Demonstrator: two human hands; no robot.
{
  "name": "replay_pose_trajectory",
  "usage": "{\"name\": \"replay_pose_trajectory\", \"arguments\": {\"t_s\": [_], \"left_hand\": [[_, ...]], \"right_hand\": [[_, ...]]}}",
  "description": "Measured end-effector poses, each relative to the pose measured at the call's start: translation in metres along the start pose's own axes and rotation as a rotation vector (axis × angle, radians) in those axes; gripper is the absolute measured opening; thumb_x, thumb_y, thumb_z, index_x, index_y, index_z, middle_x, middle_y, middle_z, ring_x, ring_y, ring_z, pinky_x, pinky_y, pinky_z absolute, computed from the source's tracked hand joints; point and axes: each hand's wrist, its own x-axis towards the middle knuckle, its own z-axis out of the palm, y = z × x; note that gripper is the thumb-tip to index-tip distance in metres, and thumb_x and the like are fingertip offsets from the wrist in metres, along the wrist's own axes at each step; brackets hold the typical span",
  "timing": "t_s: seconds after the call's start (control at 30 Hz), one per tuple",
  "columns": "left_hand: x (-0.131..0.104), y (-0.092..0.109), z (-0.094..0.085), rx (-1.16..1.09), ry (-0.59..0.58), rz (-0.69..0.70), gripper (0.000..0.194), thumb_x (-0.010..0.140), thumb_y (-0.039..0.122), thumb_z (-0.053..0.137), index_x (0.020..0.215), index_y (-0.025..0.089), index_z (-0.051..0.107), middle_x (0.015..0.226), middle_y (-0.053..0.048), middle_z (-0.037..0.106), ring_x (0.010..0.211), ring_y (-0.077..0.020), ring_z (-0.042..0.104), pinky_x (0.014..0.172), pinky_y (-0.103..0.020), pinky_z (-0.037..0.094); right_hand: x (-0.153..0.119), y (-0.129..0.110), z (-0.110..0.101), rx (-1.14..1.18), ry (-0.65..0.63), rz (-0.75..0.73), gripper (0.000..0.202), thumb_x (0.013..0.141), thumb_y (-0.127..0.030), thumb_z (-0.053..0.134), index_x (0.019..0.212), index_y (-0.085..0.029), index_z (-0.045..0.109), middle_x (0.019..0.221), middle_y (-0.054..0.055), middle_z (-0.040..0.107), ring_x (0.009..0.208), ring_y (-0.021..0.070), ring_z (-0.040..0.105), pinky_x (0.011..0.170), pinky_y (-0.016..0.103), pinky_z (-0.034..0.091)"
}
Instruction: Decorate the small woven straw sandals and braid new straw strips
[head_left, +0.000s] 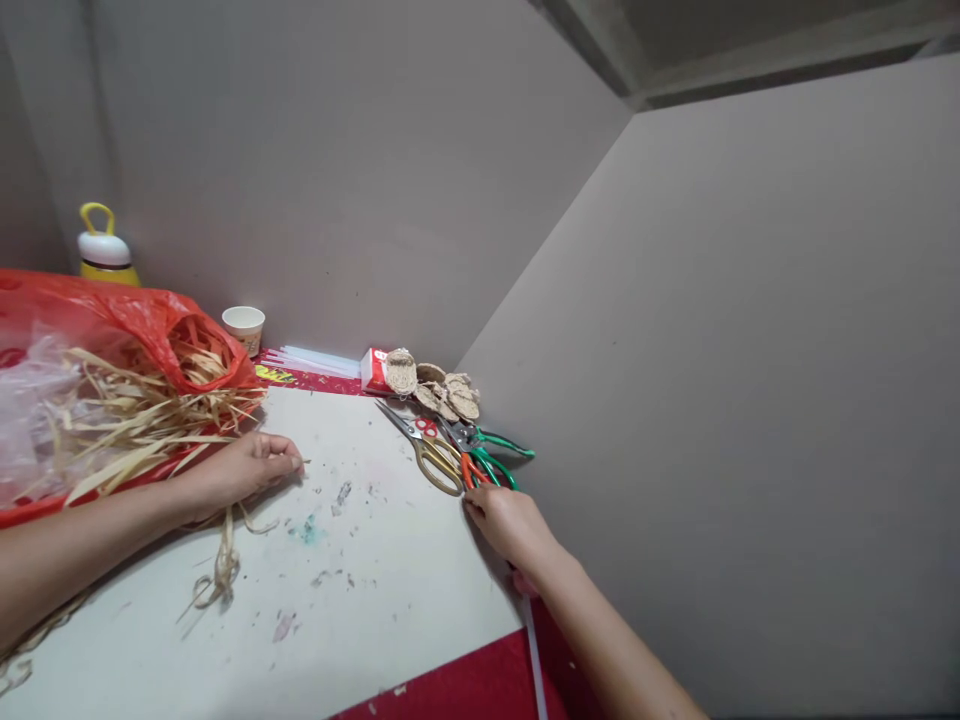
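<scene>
My left hand [255, 466] rests at the left of the white board, its thumb and fingers pinched together. A short tan tip of a straw strip pokes out at the fingertips. Loose curled straw strands [225, 560] lie on the board just below that hand. At the board's right edge, my right hand [514, 525] has its fingers curled beside the orange-handled tool [474, 470]; what they hold, if anything, is hidden. Gold-handled scissors [438, 468] lie with blades slightly apart, touching or close to the right fingertips. Green-handled pliers or cutters [501, 445] lie behind.
A red plastic bag [150, 310] full of straw strips fills the left. Behind stand a yellow bottle [105, 250] and a paper cup [244, 328]. White sticks [315, 362], a red-white box [373, 371] and small woven pieces [450, 395] line the wall.
</scene>
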Motion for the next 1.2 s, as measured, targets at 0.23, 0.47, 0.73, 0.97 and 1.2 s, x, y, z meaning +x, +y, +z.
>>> {"name": "replay_pose_trajectory", "arguments": {"t_s": [0.23,0.47,0.73,0.97,1.2], "left_hand": [[-0.003,0.007,0.002,-0.044,0.008,-0.061,0.030,0.070,0.044,0.063,0.072,0.015,0.060,0.044,0.007,0.034,0.042,-0.0061,0.019,0.044,-0.024,0.007],[-0.002,0.004,0.001,-0.033,-0.002,-0.048,0.028,0.071,0.043,0.062,0.072,0.015,0.060,0.042,0.008,0.032,0.041,-0.0060,0.019,0.044,-0.024,0.006],[0.001,-0.004,-0.001,-0.004,-0.028,-0.008,0.030,0.073,0.045,0.061,0.076,0.016,0.060,0.044,0.008,0.032,0.042,-0.0070,0.019,0.044,-0.025,0.007],[0.004,-0.006,-0.003,0.029,-0.064,0.009,0.029,0.074,0.045,0.061,0.076,0.016,0.061,0.046,0.007,0.035,0.042,-0.0067,0.021,0.043,-0.023,0.009],[0.002,-0.002,-0.003,0.074,-0.073,0.016,0.032,0.074,0.048,0.061,0.074,0.017,0.061,0.048,0.007,0.038,0.042,-0.0066,0.023,0.042,-0.021,0.011]], "right_hand": [[0.002,0.004,-0.010,0.259,0.138,0.006,0.018,0.077,-0.021,0.054,0.061,-0.018,0.060,0.065,0.006,0.065,0.062,0.0179,0.059,0.060,0.027,0.039],[-0.008,0.014,-0.071,0.752,0.489,0.020,0.030,0.082,-0.050,0.054,0.081,-0.020,0.055,0.064,-0.002,0.056,0.049,0.0103,0.049,0.045,0.022,0.039],[-0.006,-0.010,-0.110,1.372,0.606,0.031,0.032,0.066,-0.043,0.076,0.073,-0.021,0.054,0.057,-0.004,0.059,0.045,0.0092,0.054,0.040,0.018,0.041],[-0.028,-0.024,-0.083,0.687,0.135,-0.078,0.035,0.080,-0.050,0.058,0.096,-0.021,0.068,0.086,0.007,0.072,0.076,0.0191,0.066,0.069,0.030,0.052],[-0.037,0.010,-0.023,0.110,0.068,0.131,0.027,0.083,-0.029,0.050,0.066,-0.021,0.070,0.059,0.002,0.066,0.055,0.0171,0.059,0.051,0.025,0.038]]}}
